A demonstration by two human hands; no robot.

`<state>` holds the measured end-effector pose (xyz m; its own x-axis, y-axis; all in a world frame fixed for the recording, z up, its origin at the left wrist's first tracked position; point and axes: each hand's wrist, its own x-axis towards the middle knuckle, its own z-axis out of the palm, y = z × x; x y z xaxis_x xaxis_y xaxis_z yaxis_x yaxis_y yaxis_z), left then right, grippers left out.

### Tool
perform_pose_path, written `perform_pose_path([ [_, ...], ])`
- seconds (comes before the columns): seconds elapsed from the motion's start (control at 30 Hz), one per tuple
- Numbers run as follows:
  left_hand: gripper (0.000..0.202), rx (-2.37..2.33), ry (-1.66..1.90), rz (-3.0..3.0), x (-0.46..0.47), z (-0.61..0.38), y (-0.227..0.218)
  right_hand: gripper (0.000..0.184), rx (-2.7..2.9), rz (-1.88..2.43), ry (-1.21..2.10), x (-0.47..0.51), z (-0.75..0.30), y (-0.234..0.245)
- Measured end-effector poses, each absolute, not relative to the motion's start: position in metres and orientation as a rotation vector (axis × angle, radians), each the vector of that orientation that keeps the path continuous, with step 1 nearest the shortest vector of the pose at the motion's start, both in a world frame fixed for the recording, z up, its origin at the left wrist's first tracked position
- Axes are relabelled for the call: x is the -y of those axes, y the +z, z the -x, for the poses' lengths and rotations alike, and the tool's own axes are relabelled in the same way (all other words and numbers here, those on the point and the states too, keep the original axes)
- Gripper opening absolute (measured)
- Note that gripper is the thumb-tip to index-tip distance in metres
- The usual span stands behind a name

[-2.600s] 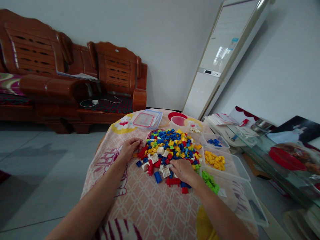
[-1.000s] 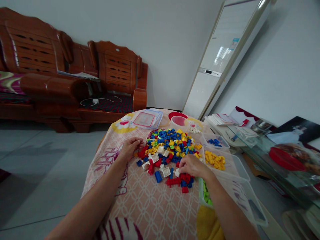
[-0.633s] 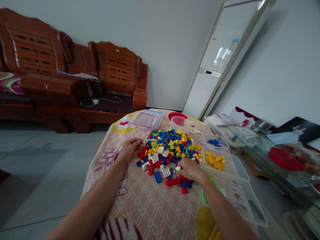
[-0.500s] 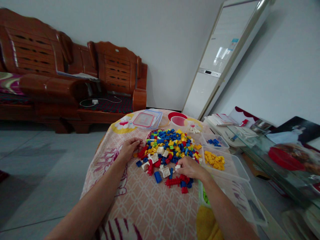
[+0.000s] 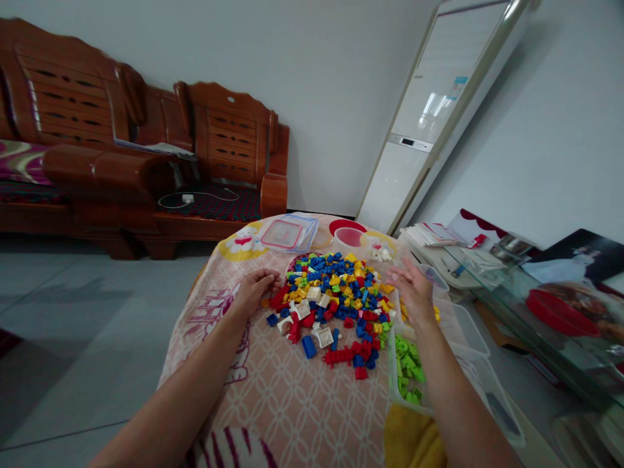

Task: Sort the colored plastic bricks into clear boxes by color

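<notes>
A heap of toy building bricks (image 5: 336, 279), mostly blue, yellow, red and white, covers the middle of the cloth-covered table. My left hand (image 5: 254, 290) rests at the heap's left edge, its fingers curled in beside red bricks; anything inside them is hidden. On the far right side, my right hand (image 5: 413, 289) hovers over the clear boxes with its fingers apart, close to a small group of white bricks (image 5: 383, 253). I see nothing held in it. Below it, a clear box (image 5: 391, 370) holds light green bricks (image 5: 408, 367). Yellow bricks (image 5: 437, 314) show partly behind my right wrist.
Clear lids (image 5: 283, 234) lie at the table's back, near a round tub (image 5: 348, 238) and a red lid (image 5: 347, 225). A larger clear container (image 5: 502, 409) extends past the right edge. Beside it stands a glass shelf (image 5: 511, 305) with clutter.
My right hand has moved from the heap's near right side, where it pinched a white brick, away to the white group, and its fingers have spread. My left hand stays put.
</notes>
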<state>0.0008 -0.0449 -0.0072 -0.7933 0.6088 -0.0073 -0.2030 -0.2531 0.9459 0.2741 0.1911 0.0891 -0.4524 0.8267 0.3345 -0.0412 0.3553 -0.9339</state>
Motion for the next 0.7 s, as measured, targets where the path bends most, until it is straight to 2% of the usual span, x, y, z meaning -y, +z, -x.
perform_pose_path([
  [0.1, 0.03, -1.503, 2.088, -0.517, 0.045, -0.001, -0.008, 0.056, 1.838, 0.751, 1.24, -0.188, -0.275, 0.091],
  [0.33, 0.03, -1.515, 2.077, -0.495, 0.045, -0.002, -0.005, 0.025, 2.44, 0.787, 1.248, -0.157, -0.271, 0.086],
  [0.57, 0.029, -1.488, 2.081, -0.497, 0.045, -0.004, -0.003, 0.017, 3.079, 0.377, 0.715, -0.12, -0.262, 0.073],
  [0.7, 0.03, -1.496, 2.084, -0.491, 0.045, -0.003, -0.004, 0.016, 3.218, 0.412, 0.35, -0.108, -0.256, 0.059],
])
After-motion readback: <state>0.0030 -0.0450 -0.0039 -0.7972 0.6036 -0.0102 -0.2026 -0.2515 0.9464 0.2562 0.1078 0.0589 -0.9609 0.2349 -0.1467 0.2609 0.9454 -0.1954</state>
